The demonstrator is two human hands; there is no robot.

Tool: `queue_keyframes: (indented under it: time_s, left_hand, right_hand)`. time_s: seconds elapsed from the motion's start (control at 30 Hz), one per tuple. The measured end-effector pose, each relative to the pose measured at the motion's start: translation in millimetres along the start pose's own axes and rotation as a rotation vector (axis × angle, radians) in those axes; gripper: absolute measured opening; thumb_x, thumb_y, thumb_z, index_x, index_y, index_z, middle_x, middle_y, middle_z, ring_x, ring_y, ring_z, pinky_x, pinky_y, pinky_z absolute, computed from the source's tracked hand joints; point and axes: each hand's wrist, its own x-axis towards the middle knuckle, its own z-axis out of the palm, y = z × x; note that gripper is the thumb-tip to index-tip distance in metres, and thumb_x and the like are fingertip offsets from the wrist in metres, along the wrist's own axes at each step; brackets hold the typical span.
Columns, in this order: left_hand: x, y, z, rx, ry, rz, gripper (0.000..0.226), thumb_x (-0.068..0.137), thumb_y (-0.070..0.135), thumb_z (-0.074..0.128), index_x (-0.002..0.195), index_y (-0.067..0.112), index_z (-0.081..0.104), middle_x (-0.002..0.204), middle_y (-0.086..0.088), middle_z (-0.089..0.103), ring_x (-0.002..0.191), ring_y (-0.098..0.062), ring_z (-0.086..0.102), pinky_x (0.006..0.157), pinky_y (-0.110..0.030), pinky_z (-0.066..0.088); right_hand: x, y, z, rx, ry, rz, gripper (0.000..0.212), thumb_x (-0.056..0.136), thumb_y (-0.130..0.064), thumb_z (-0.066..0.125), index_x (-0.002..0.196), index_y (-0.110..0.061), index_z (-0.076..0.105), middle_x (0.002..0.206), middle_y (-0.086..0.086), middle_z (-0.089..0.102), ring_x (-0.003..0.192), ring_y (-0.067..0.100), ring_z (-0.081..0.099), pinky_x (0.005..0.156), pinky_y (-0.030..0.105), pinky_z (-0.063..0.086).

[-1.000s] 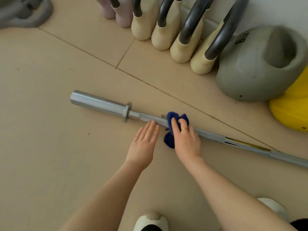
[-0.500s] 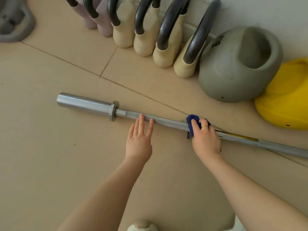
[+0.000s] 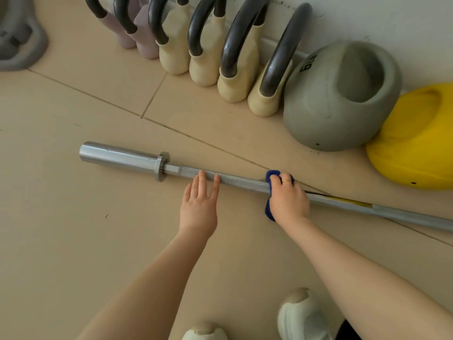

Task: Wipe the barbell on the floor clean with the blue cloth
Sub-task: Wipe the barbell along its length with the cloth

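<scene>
Right hand (image 3: 289, 201) curled over the blue cloth (image 3: 271, 177), wrapping it round the barbell (image 3: 241, 181) so the shaft is rubbed on all sides. My left hand (image 3: 199, 204) lies flat, fingers straight, fingertips on the knurled shaft — likely to stop it rolling. Barbell lies across the floor (image 3: 61, 217), before the kettlebells (image 3: 331, 99) along the wall.

Soft, even daylight — shadows faint beneath the grey rounded kettlebell (image 3: 340, 94). Mild glare on the chrome steel barbell sleeve (image 3: 120, 157); wide-angle bending at the edges, corners slightly soft.
</scene>
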Motion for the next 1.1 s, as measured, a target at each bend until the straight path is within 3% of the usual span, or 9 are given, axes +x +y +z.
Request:
queue_keyframes:
  time_s: [0.23, 0.43, 0.6, 0.67, 0.73, 0.83, 1.03, 1.1]
  left_hand:
    - [5.2, -3.0, -16.2, 0.009, -0.094, 0.008, 0.078, 0.090, 0.010, 0.041, 0.150, 0.021, -0.006, 0.156, -0.016, -0.007, 0.146, -0.026, -0.004, 0.120, -0.035, 0.006]
    - [5.0, 12.8, -19.1, -0.051, -0.155, -0.083, 0.085, 0.086, 0.015, 0.045, 0.148, 0.033, -0.010, 0.155, -0.017, -0.015, 0.145, -0.028, -0.010, 0.118, -0.038, 0.011]
    - [0.6, 34.8, -22.7, 0.005, -0.162, -0.179, 0.083, 0.089, 0.019, 0.044, 0.148, 0.026, -0.013, 0.154, -0.017, -0.020, 0.145, -0.028, -0.013, 0.118, -0.039, 0.003]
    - [1.0, 50.2, -24.8, 0.004, -0.097, -0.118, 0.079, 0.089, 0.016, 0.043, 0.149, 0.022, -0.009, 0.156, -0.009, -0.019, 0.145, -0.025, -0.013, 0.119, -0.039, 0.000]
    - [2.4, 72.1, -23.8, -0.015, -0.056, 0.058, 0.079, 0.088, 0.012, 0.042, 0.150, 0.023, -0.006, 0.158, -0.004, -0.014, 0.146, -0.023, -0.010, 0.119, -0.038, -0.002]
    - [5.7, 105.9, -17.9, 0.001, -0.116, 0.255, 0.076, 0.090, 0.009, 0.039, 0.149, 0.026, -0.006, 0.158, -0.002, -0.010, 0.146, -0.021, -0.007, 0.119, -0.037, -0.003]
    - [4.2, 129.5, -11.5, 0.045, -0.226, 0.182, 0.071, 0.093, 0.005, 0.032, 0.150, 0.017, -0.009, 0.157, -0.004, -0.017, 0.145, -0.021, -0.012, 0.119, -0.034, 0.001]
    - [5.1, 131.0, -16.4, 0.061, -0.250, 0.188, 0.072, 0.092, 0.004, 0.033, 0.149, 0.017, -0.009, 0.157, -0.004, -0.017, 0.145, -0.020, -0.012, 0.119, -0.034, 0.003]
  right_hand:
    - [13.3, 19.1, -20.1, -0.054, -0.166, -0.265, 0.044, 0.090, -0.010, 0.042, 0.133, -0.013, 0.034, 0.136, 0.008, 0.034, 0.114, 0.030, 0.043, 0.084, 0.039, 0.043]
    - [8.1, 81.5, -13.3, -0.124, -0.137, 0.015, 0.029, 0.091, -0.019, 0.047, 0.120, -0.014, 0.046, 0.119, 0.008, 0.044, 0.101, 0.025, 0.051, 0.078, 0.035, 0.048]
    - [15.5, 74.1, -1.7, 0.148, -0.138, -0.133, 0.037, 0.090, -0.011, 0.041, 0.126, -0.018, 0.046, 0.124, 0.007, 0.043, 0.100, 0.030, 0.053, 0.081, 0.040, 0.049]
    - [14.3, 90.4, 0.7, 0.147, -0.110, -0.150, 0.038, 0.090, -0.013, 0.043, 0.127, -0.021, 0.045, 0.125, 0.003, 0.044, 0.101, 0.027, 0.052, 0.079, 0.041, 0.050]
    - [8.6, 115.5, 4.3, 0.078, -0.067, -0.117, 0.039, 0.089, -0.017, 0.047, 0.128, -0.024, 0.044, 0.126, 0.002, 0.045, 0.105, 0.025, 0.050, 0.080, 0.038, 0.051]
    - [-0.2, 154.5, 6.7, 0.047, -0.032, 0.008, 0.038, 0.091, -0.016, 0.047, 0.129, -0.023, 0.045, 0.129, 0.004, 0.046, 0.106, 0.026, 0.049, 0.081, 0.034, 0.049]
    - [6.0, 176.0, -3.2, 0.154, -0.094, 0.228, 0.031, 0.090, -0.020, 0.048, 0.120, -0.016, 0.052, 0.120, 0.010, 0.048, 0.102, 0.030, 0.052, 0.076, 0.034, 0.048]
    - [7.3, 153.9, -9.5, 0.211, -0.109, 0.184, 0.027, 0.091, -0.021, 0.048, 0.117, -0.016, 0.053, 0.119, 0.009, 0.047, 0.100, 0.030, 0.054, 0.073, 0.032, 0.046]
